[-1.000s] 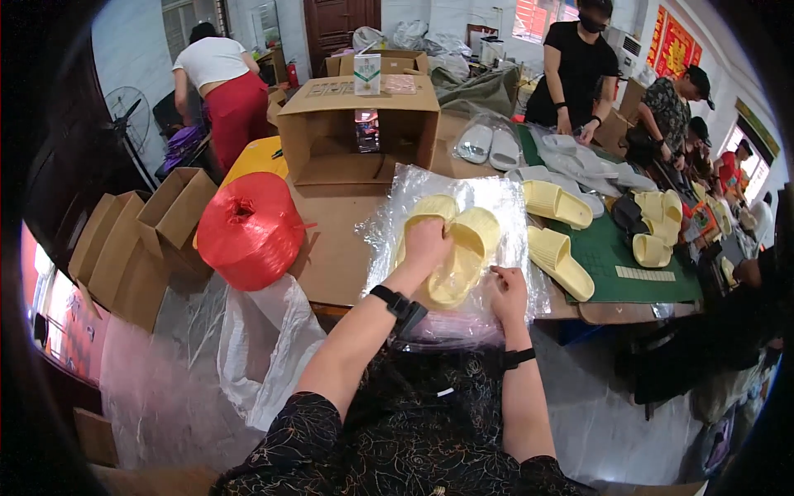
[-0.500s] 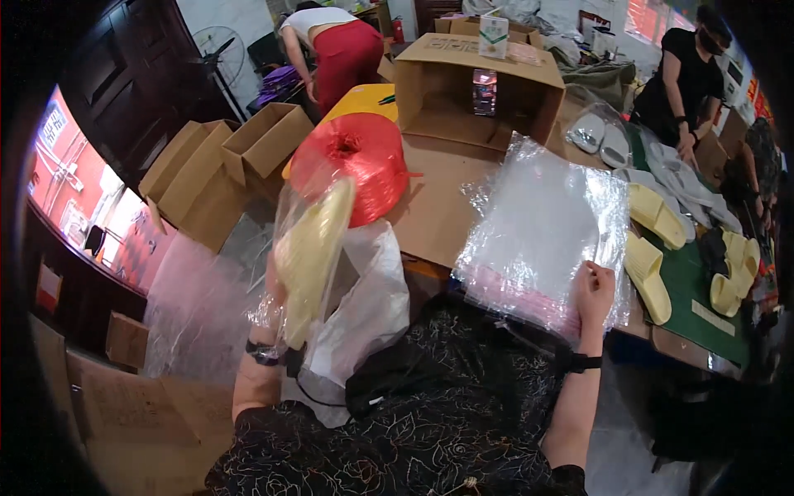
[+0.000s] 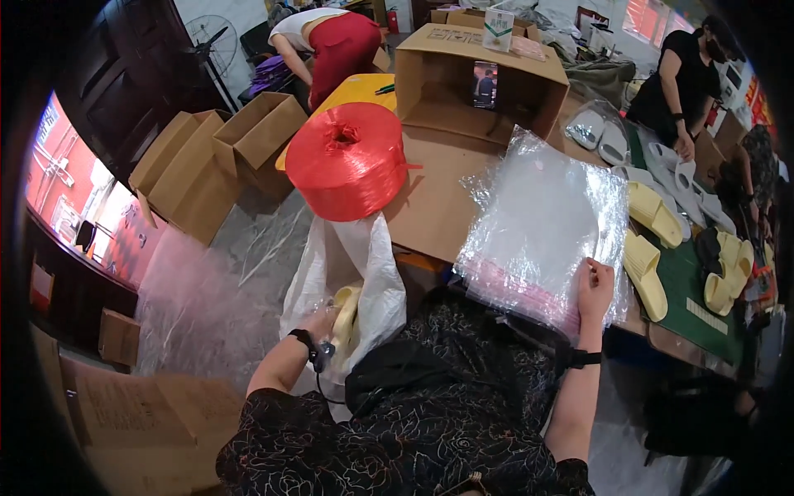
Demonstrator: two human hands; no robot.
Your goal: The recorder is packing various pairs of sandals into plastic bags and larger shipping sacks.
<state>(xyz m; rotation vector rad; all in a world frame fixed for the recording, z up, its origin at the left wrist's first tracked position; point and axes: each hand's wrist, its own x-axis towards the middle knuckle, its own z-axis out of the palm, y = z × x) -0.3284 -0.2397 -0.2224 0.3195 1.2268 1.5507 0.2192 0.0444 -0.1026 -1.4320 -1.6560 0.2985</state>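
Note:
My left hand point(image 3: 321, 322) reaches down into the mouth of a white sack point(image 3: 382, 285). It is closed on a pair of pale yellow slippers point(image 3: 344, 318) wrapped in a clear plastic bag; the sack partly hides them. On the table, my right hand point(image 3: 595, 291) rests with curled fingers on the right side of a stack of clear plastic bags point(image 3: 538, 223) with pinkish lower edges. Whether those fingers pinch anything is hidden. Just right of this hand lie unbagged yellow slippers point(image 3: 643, 269).
A big red roll of plastic twine point(image 3: 351, 161) stands above the sack. Behind the bags is an open cardboard box point(image 3: 447, 91) with a phone point(image 3: 485, 85) in it. Grey slippers point(image 3: 686, 186) lie near a co-worker point(image 3: 678, 83) at right. Another person point(image 3: 339, 50) bends over at the back. Cartons point(image 3: 194, 178) stand left.
My left hand has lowered the bagged yellow slippers from in front of the red twine roll into the white sack. My right hand has stayed on the bag stack.

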